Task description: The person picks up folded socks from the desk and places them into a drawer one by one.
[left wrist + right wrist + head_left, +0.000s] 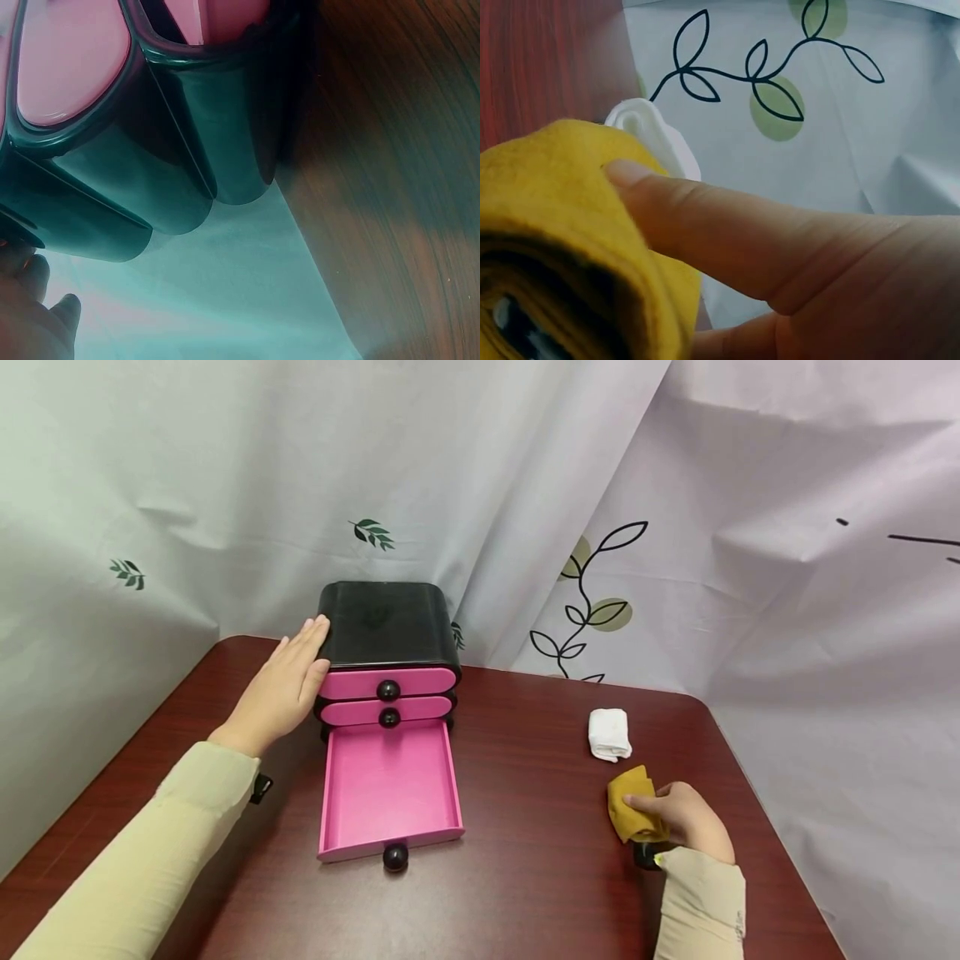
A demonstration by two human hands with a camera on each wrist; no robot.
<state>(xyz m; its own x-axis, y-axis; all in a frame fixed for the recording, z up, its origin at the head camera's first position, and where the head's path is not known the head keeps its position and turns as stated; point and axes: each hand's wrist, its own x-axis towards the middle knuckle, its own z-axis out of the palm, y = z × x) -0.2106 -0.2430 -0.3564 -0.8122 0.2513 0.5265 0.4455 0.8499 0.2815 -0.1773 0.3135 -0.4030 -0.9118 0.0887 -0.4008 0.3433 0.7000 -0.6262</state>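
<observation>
My left hand [281, 689] rests with straight fingers against the left side of a small black drawer cabinet [386, 622] with pink drawer fronts. The cabinet's bottom drawer [390, 789] is pulled far out, its pink floor bare and a round black knob [395, 857] on its front. Two upper drawers are closed. Over on the right, my right hand [693, 818] pinches a folded yellow cloth [630, 810], thumb on top. The right wrist view shows the thumb [697, 225] pressed on the rolled layers of the cloth; the other fingers are mostly hidden.
A folded white cloth [609, 733] lies on the dark red-brown table [525, 827] just beyond the yellow one. Behind the table hangs a white curtain [510, 527] with leaf prints, close to the cabinet's back.
</observation>
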